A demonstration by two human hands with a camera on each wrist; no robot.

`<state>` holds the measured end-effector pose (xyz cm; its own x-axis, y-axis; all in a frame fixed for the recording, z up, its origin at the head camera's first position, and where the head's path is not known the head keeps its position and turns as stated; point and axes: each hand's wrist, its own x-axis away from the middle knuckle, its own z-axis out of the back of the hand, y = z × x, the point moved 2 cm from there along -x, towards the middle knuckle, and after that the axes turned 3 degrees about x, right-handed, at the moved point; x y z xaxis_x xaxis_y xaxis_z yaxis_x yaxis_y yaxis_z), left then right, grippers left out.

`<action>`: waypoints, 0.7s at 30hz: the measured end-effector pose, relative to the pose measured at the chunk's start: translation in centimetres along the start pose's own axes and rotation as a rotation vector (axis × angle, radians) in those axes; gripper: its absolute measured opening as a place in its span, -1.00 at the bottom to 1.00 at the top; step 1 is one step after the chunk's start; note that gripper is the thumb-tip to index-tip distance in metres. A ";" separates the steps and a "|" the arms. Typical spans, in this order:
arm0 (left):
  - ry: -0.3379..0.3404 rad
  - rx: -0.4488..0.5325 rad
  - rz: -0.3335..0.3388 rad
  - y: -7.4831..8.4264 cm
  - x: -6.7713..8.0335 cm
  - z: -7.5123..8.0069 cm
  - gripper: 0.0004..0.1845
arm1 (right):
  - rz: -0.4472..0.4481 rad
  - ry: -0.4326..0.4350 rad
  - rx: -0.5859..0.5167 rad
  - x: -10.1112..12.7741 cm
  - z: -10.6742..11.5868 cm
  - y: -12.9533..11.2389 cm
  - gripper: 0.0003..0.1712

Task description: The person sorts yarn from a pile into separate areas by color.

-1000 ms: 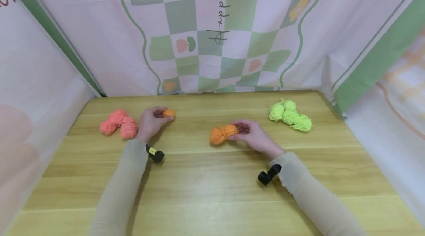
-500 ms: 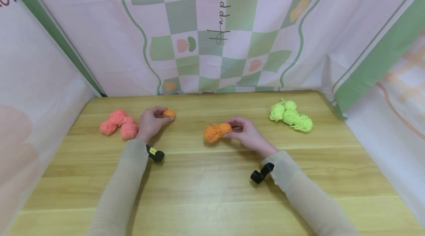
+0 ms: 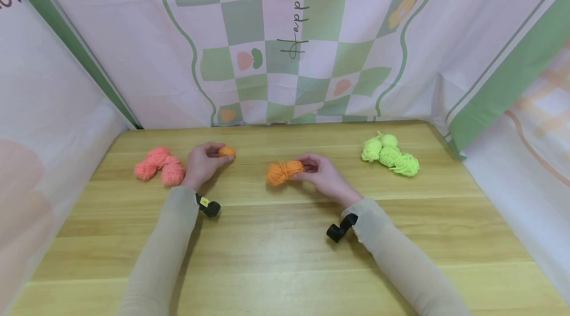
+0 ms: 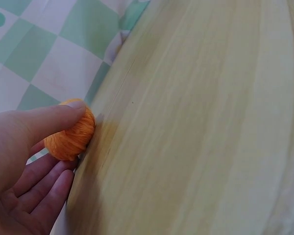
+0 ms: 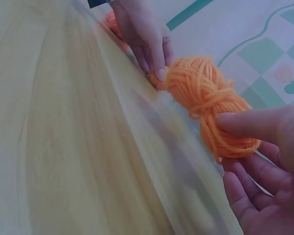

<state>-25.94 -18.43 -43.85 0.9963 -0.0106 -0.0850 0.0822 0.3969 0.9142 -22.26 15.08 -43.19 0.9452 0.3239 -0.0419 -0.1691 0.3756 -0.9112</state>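
My left hand pinches a small orange yarn ball at the table's far left-centre. In the left wrist view the thumb presses across the top of that ball, and the fingers curl beneath it. Between thumb and fingers of my right hand is a larger orange yarn skein, tied round its middle. The right wrist view shows the skein tilted and raised above the wood, its far end partly hiding the small ball.
Several pink yarn balls lie together left of my left hand. At the right back sits a cluster of lime-green yarn balls. A patterned curtain hangs along the far edge of the wooden table.
My right hand has carried the orange skein leftward, closer to the small orange ball. The left hand stays where it was, still pinching its ball.
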 end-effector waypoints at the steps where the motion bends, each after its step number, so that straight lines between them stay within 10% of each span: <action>1: -0.001 0.001 0.001 0.0 0.0 0.0 -0.52 | -0.002 -0.002 -0.005 -0.1 -0.1 -0.1 -0.52; 21: 0.009 -0.010 0.001 -0.2 -0.1 0.1 -0.53 | -0.047 0.001 -0.077 -2.7 -2.0 -1.8 -0.50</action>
<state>-26.10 -18.58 -44.03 0.9961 -0.0021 -0.0881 0.0814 0.4064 0.9101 -23.99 11.82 -42.30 0.9519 0.3063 0.0017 -0.1020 0.3222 -0.9412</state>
